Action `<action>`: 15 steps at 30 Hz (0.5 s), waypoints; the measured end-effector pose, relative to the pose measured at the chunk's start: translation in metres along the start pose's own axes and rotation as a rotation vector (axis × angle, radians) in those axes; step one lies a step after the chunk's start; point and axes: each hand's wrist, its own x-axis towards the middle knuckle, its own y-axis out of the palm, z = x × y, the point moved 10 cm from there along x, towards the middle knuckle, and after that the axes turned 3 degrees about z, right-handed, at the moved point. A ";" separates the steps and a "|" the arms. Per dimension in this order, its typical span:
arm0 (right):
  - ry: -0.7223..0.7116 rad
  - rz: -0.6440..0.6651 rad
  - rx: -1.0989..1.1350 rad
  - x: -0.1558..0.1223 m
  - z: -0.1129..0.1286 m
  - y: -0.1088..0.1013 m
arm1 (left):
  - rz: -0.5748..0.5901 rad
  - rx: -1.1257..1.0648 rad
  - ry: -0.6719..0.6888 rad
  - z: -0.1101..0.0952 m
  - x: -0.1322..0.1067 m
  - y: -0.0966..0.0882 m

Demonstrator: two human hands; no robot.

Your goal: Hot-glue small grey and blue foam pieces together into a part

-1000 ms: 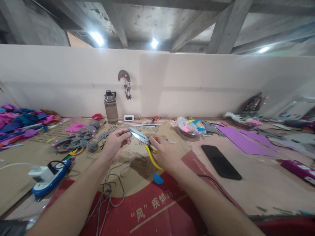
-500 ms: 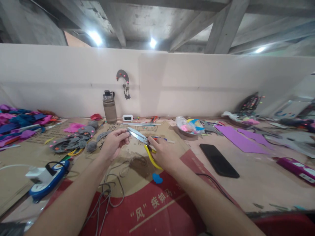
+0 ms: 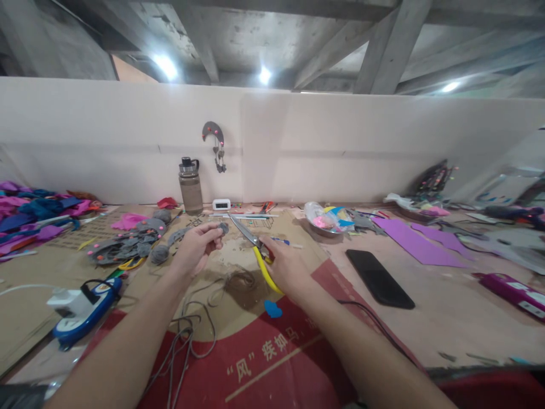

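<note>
Between the thumb and fingers of my left hand (image 3: 199, 245) is a small grey felt piece (image 3: 223, 228), its outline partly hidden by my fingertips. My right hand (image 3: 286, 262) grips the yellow-handled scissors (image 3: 264, 271), whose blades point up and to the left, close to the felt but apart from it. Below my hands, grey cord (image 3: 191, 335) lies in loose loops on the cardboard (image 3: 255, 375). A small blue scrap (image 3: 272, 308) rests on the cardboard under my right wrist. Grey felt pieces with pink-headed pins (image 3: 136, 244) are heaped left of my left hand.
A power strip (image 3: 87, 318) with a white plug lies at the left. The water bottle (image 3: 191, 187) stands against the white partition. To the right are a bowl of scraps (image 3: 326, 227), a black phone (image 3: 378, 278), purple sheets (image 3: 419, 244) and a magenta device (image 3: 513, 294).
The scissors have swung away from the felt piece in my left hand, their tips now higher and further right. My right hand has shifted slightly right; the left has barely moved.
</note>
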 end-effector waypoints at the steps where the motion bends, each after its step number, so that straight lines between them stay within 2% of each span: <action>1: 0.004 -0.013 0.004 0.000 0.000 -0.002 | 0.006 -0.006 0.000 0.000 0.000 0.001; 8: 0.001 0.016 -0.140 -0.002 0.007 -0.004 | 0.055 -0.018 -0.010 -0.002 -0.004 0.009; 15: -0.007 0.038 -0.257 -0.002 0.009 -0.001 | 0.057 0.045 -0.032 0.004 -0.003 0.008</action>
